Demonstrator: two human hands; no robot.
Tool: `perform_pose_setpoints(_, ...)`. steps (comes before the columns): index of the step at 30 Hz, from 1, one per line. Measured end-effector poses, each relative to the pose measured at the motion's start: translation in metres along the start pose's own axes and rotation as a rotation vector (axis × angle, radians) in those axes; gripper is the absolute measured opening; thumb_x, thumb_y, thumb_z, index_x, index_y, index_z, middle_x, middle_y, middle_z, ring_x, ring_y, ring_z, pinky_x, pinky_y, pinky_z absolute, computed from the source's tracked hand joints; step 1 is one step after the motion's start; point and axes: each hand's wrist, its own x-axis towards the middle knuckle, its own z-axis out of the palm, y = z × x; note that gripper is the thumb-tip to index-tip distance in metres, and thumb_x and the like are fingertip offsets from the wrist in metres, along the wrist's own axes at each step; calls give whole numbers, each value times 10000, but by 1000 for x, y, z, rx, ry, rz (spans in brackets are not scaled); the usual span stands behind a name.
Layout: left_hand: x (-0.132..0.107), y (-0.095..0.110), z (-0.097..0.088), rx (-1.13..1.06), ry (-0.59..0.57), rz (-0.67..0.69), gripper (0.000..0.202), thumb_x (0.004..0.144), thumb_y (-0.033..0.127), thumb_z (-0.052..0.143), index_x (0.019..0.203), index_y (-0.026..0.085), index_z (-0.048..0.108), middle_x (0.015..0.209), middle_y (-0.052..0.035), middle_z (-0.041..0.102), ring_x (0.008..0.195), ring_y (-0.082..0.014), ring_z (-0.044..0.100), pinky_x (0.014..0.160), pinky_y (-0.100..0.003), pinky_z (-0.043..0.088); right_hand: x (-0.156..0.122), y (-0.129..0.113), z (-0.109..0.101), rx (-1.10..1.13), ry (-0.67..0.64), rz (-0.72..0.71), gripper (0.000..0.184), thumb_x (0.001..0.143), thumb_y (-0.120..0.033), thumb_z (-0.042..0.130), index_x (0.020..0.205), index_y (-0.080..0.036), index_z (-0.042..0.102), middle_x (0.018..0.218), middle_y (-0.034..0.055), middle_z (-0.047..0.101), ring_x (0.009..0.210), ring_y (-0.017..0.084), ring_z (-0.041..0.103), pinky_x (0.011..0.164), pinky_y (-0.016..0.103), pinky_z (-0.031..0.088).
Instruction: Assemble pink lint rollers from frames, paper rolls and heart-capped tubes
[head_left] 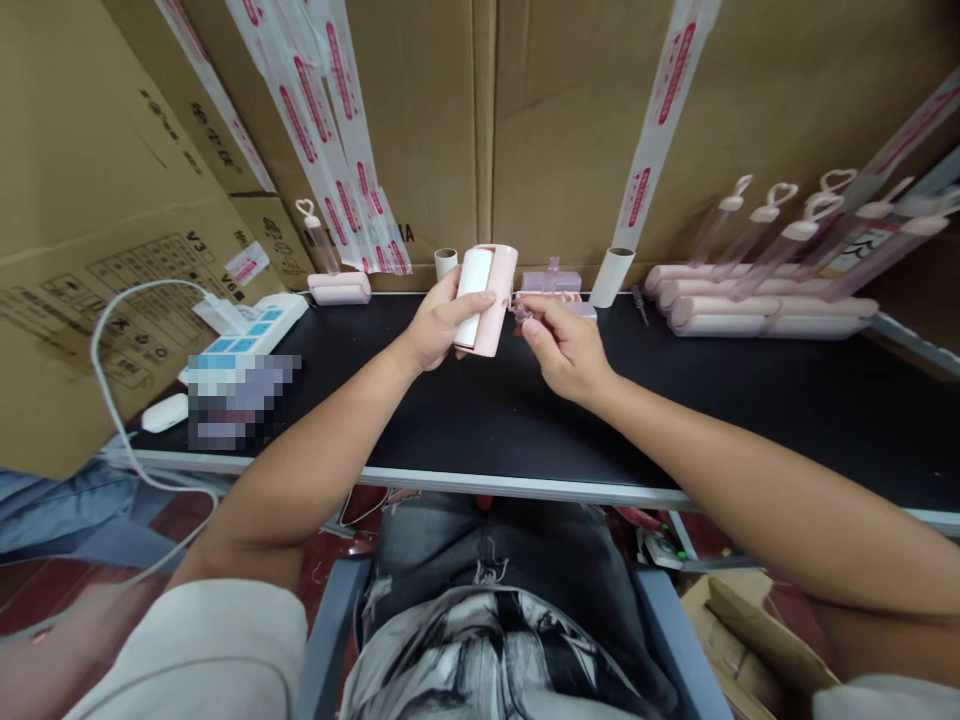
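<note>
My left hand (pixel 441 318) grips a pink lint roller (pixel 496 300), tilted a little, with its white paper roll facing me and my thumb across its front. At the roller's right side, my right hand (pixel 566 345) pinches a small clear purplish part (pixel 519 310). That part touches or nearly touches the pink shell; my fingers hide most of it. Behind my right hand lie translucent purple pieces (pixel 551 280), partly covered. White paper rolls stand at the back, one (pixel 446 262) left of the lint roller and a tilted one (pixel 613 277) to the right.
Several pink lint rollers with clear handles (pixel 772 315) lie at the right back, and another (pixel 339 289) at the left. A power strip (pixel 259 325), a white case (pixel 165 412) and a cable occupy the left. Cardboard (pixel 420 120) walls the black table (pixel 450 430).
</note>
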Motion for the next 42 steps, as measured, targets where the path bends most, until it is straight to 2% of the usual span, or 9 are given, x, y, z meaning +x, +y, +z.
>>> perform_pose_setpoints(2,1,-2,-2,9,-5,-9,724,735,550,915,1285,232,569,809,20,678,465,-94,531,364,-223,316,2,-6,-5,-15,0,-41,412,1114,-513,522,1351,-244,727,1136,101,837,945,261,800,911,428,627)
perform_pose_setpoints(4,1,-3,-3,15,-12,-6,727,725,539,926,1288,232,584,823,14,679,502,-102,547,399,-228,353,4,-10,-8,-50,1,-87,376,1095,-469,563,1329,-240,747,1177,111,842,978,271,805,917,428,627)
perform_pose_setpoints(9,3,-7,-5,19,-31,26,685,718,508,941,1244,215,615,926,-18,709,659,-128,624,542,-231,463,5,-16,-12,-129,-50,-113,305,1022,-391,650,1241,-221,778,1027,83,846,797,237,746,777,390,598)
perform_pose_setpoints(14,7,-8,-11,35,-106,72,705,677,462,967,1243,193,642,1056,-35,728,907,-176,687,781,-250,551,7,-20,-18,-110,-141,-95,276,990,-383,693,1167,-200,800,872,50,789,687,199,648,692,345,526)
perform_pose_setpoints(21,8,-9,-18,159,-189,66,816,692,517,961,1348,174,617,1197,-91,726,1026,-227,683,858,-294,561,11,-21,-22,-95,-276,-110,190,993,-327,665,1005,-190,795,751,21,672,647,178,565,654,323,427)
perform_pose_setpoints(24,9,-10,-19,239,-194,100,820,691,544,954,1334,165,615,1242,-108,716,1095,-252,676,916,-314,552,11,-24,-22,-110,-315,-85,175,987,-310,663,1000,-186,786,723,16,636,650,184,554,658,328,408)
perform_pose_setpoints(30,9,-9,-17,390,-172,178,844,694,605,934,1319,140,608,1324,-140,701,1194,-299,664,1023,-356,528,10,-26,-21,-111,-341,-6,168,976,-314,666,864,-195,708,705,6,609,629,165,503,646,323,367)
perform_pose_setpoints(36,9,-9,-16,428,-191,173,916,696,643,910,1377,127,582,1364,-158,695,1241,-329,661,1038,-384,538,10,-29,-20,-36,-342,159,250,942,-396,713,806,-193,660,669,-19,591,601,133,438,630,312,331)
perform_pose_setpoints(42,6,-10,-12,457,-203,177,946,713,658,896,1418,122,561,1420,-175,678,1261,-338,653,1046,-384,532,11,-32,-23,-17,-370,197,307,924,-423,703,738,-200,605,657,-18,570,606,130,431,627,317,320)
